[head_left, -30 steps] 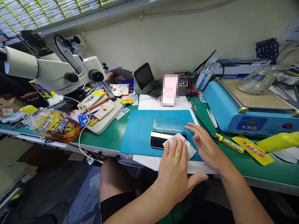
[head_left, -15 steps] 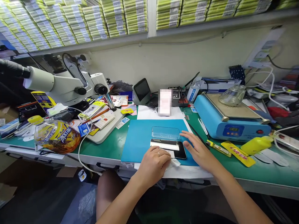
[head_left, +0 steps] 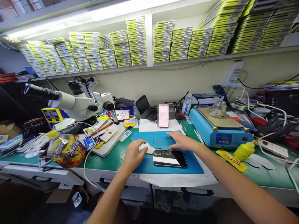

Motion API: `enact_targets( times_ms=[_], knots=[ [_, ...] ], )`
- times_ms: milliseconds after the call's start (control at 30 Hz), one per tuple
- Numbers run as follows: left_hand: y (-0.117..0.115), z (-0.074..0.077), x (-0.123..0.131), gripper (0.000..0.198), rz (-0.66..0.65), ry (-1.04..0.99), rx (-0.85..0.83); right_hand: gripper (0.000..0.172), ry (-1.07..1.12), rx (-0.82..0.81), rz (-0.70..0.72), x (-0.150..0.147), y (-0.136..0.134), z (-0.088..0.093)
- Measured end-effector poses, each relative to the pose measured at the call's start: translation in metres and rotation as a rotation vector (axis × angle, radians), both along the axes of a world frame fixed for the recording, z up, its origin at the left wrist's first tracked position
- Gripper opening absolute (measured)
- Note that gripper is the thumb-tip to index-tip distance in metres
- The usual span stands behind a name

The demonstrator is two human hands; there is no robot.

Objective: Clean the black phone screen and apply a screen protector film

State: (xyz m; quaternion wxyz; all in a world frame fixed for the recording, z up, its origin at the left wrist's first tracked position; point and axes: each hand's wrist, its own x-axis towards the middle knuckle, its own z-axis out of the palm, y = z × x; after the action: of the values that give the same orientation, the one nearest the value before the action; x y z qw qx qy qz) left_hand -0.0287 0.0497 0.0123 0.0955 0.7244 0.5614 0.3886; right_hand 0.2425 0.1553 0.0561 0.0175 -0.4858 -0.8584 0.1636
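Note:
A dark phone (head_left: 170, 158) lies flat on the blue mat (head_left: 141, 168), a bright white reflection across its screen. Just behind it is a clear glass screen protector (head_left: 161, 143) with a dark outline. My right hand (head_left: 183, 141) reaches over the protector's right part, thumb and fingers spread around it; whether they touch it is unclear. My left hand (head_left: 134, 154) is at the mat's left side, fingers curved and thumb apart. A crumpled white wipe (head_left: 147, 148) lies by its thumb and fingertips, partly covered by the hand.
Behind the mat stands a phone with a blurred, lit screen (head_left: 163, 115). A blue heating machine (head_left: 217, 135) with a glass jar (head_left: 217, 109) is to the right, near a yellow bottle (head_left: 244, 151). A microscope (head_left: 74, 105) and large drink bottle (head_left: 66, 151) stand left.
My left hand has moved left off the phone, and the wipe is now beside the mat's left part. My right hand has shifted left over the protector. The camera view has tilted up.

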Motion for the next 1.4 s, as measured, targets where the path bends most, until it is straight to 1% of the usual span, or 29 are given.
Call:
enact_targets(
  times_ms=[67, 133, 267, 367, 433, 533, 600, 667, 733, 833, 967, 1067, 1167, 1300, 1333, 1400],
  knots=[
    [0.0, -0.004, 0.002, 0.022, -0.027, 0.033, -0.012, 0.082, -0.045, -0.012, 0.001, -0.005, 0.004, -0.001],
    [0.0, -0.006, 0.004, 0.023, -0.071, 0.071, -0.021, 0.076, -0.082, -0.032, 0.001, -0.008, 0.008, -0.001],
    [0.002, -0.006, 0.007, 0.024, -0.199, 0.164, -0.032, 0.063, -0.112, -0.053, -0.006, -0.011, 0.012, 0.002],
    [0.003, -0.005, 0.007, 0.024, -0.248, 0.226, -0.047, 0.062, -0.086, -0.042, -0.015, -0.01, 0.011, 0.003],
    [0.003, -0.005, 0.004, 0.023, -0.229, 0.254, -0.057, 0.064, -0.05, -0.027, -0.016, -0.009, 0.009, 0.001],
    [0.003, -0.007, 0.0, 0.019, -0.167, 0.281, -0.073, 0.063, 0.031, -0.004, 0.003, -0.005, 0.001, -0.003],
    [0.004, -0.008, -0.001, 0.017, -0.129, 0.292, -0.085, 0.054, 0.103, 0.036, 0.028, -0.002, -0.007, -0.005],
    [0.006, -0.01, 0.0, 0.015, -0.097, 0.293, -0.095, 0.039, 0.178, 0.093, 0.053, 0.001, -0.018, -0.005],
    [0.007, -0.01, 0.002, 0.014, -0.072, 0.282, -0.1, 0.033, 0.248, 0.145, 0.075, 0.004, -0.031, -0.005],
    [0.008, -0.009, 0.005, 0.023, -0.078, 0.246, -0.101, 0.033, 0.336, 0.211, 0.106, 0.01, -0.05, -0.011],
    [0.004, -0.004, 0.007, 0.04, -0.228, 0.203, -0.12, 0.033, 0.479, 0.413, 0.218, 0.017, -0.071, -0.028],
    [0.003, -0.002, 0.01, 0.059, -0.321, 0.195, -0.145, 0.033, 0.481, 0.496, 0.279, 0.02, -0.082, -0.041],
    [0.005, -0.002, 0.013, 0.064, -0.369, 0.195, -0.161, 0.031, 0.458, 0.491, 0.295, 0.022, -0.088, -0.048],
    [0.009, -0.004, 0.016, 0.052, -0.39, 0.187, -0.156, 0.027, 0.433, 0.392, 0.291, 0.026, -0.086, -0.049],
    [0.009, -0.004, 0.016, 0.05, -0.389, 0.184, -0.153, 0.028, 0.419, 0.359, 0.287, 0.028, -0.085, -0.049],
    [0.01, -0.006, 0.015, 0.053, -0.384, 0.178, -0.148, 0.035, 0.385, 0.302, 0.263, 0.032, -0.083, -0.047]
  ],
)
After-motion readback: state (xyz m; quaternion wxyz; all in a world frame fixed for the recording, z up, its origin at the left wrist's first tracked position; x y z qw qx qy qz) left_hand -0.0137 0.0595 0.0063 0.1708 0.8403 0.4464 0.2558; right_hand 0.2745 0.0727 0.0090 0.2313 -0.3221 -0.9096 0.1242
